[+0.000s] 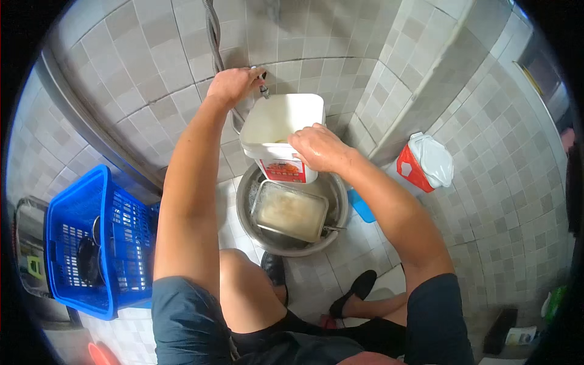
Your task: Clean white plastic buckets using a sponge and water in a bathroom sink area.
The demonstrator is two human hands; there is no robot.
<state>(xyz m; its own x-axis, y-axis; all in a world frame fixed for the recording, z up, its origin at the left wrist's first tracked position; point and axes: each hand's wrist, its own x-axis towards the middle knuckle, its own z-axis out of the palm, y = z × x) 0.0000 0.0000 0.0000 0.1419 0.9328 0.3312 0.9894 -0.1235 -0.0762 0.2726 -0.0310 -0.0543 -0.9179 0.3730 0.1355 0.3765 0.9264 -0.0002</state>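
The only view comes from the person's head, from the left one of two wide fisheye cameras worn there. It looks steeply down and somewhat forward: the bare knee point(250, 286) is at the near side, and the tiled wall point(322, 27) rises at the far side. One sees from above into the white bucket point(267, 150). The camera is near, so both arms point(188, 188) appear large. The wide lens includes also the blue basket point(108, 292) at left; straight lines bend toward the dark rim.
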